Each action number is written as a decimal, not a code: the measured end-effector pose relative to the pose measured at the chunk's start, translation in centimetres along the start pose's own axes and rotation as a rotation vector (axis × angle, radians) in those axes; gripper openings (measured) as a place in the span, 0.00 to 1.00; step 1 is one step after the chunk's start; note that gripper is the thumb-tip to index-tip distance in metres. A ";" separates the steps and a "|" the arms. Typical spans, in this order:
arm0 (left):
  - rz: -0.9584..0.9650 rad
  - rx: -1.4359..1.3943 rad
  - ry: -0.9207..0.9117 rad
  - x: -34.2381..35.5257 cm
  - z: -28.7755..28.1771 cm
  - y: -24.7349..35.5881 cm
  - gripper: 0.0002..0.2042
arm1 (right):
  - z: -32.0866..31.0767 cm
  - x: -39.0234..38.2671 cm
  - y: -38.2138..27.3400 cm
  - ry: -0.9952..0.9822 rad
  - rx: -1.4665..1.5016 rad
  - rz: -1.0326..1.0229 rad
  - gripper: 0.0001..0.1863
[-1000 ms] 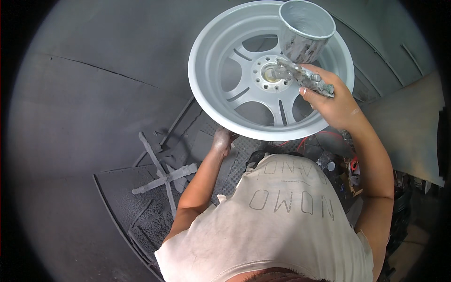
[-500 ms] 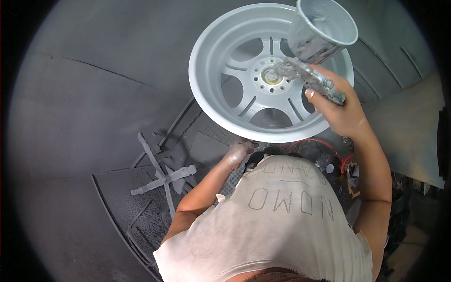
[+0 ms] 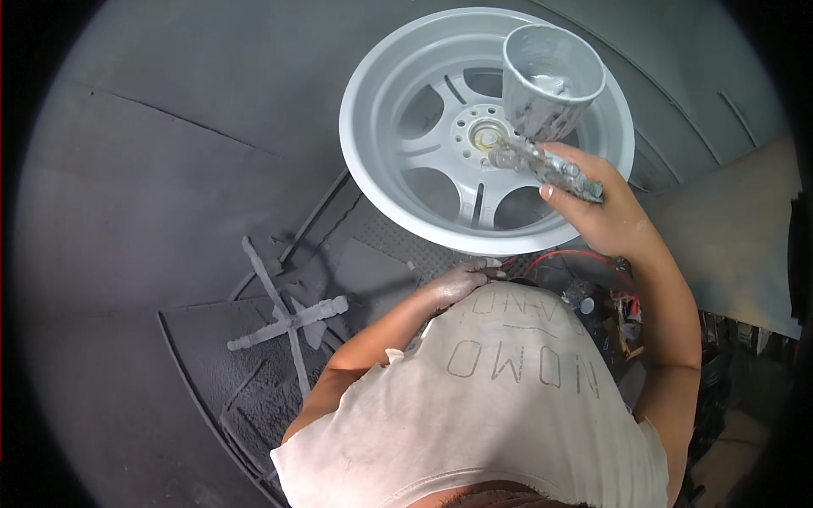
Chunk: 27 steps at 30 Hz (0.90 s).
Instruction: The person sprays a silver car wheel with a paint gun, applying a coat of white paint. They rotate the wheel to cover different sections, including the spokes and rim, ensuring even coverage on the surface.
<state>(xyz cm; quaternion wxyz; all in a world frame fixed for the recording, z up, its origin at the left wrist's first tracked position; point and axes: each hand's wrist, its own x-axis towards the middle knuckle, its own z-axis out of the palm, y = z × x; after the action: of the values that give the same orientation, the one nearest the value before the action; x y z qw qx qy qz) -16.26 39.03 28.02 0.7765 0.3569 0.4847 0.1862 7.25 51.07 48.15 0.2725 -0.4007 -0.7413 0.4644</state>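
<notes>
A silver-grey alloy wheel rim [image 3: 373, 182] is in front of me, its spokes and bolt holes facing up. Over its right side my right hand [image 3: 605, 203] is closed around a paint-crusted spray gun [image 3: 546, 165], whose nozzle end points left across the hub. The gun's light-grey cup [image 3: 549, 110] is uncovered and has grey paint in it. Below the rim's near edge, close to my shirt, is my left hand [image 3: 464, 284], dusted with grey. Its fingers stretch to the right and look apart, with the fingertips beside a red hose [image 3: 563, 252].
A grey-coated cross-shaped stand [image 3: 290, 322] is on the left, beside a dark curved edge [image 3: 199, 385]. Grey-coated sheeting [image 3: 169, 212] spreads across the far left. At right are a tan panel [image 3: 728, 233] and small clutter [image 3: 627, 317] beneath my right arm.
The rim has turned, so its spokes sit at another angle. My right hand has brought the spray gun left and nearer to me. My left hand has slid right along the rim's near side.
</notes>
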 end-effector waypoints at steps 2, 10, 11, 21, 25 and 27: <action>0.002 -0.121 -0.021 0.4 -0.3 -0.9 0.25 | -0.1 0.1 -0.1 0.022 0.025 0.043 0.23; 0.052 -0.426 0.245 1.1 -2.3 -5.2 0.17 | -1.0 -2.3 -2.7 -0.099 0.187 0.301 0.26; 0.066 -0.463 0.246 1.5 -3.0 -6.2 0.15 | -1.2 -2.2 -3.5 -0.175 0.270 0.391 0.26; 0.014 -0.605 0.221 0.8 -1.8 -3.3 0.13 | 1.0 3.2 -4.1 0.198 -0.034 -0.212 0.22; 0.026 -0.670 0.215 0.7 -1.4 -3.2 0.15 | -0.6 4.8 -3.9 0.357 -0.144 -0.182 0.21; 0.014 -0.669 0.214 0.6 -1.1 -2.7 0.15 | -1.5 4.6 -3.6 0.429 -0.182 -0.136 0.21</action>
<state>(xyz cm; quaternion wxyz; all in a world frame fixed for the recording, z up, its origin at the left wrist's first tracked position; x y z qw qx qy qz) -17.11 37.95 25.37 0.7940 0.0646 0.4730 0.3764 4.75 54.74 52.20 0.4171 -0.4623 -0.7305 0.2806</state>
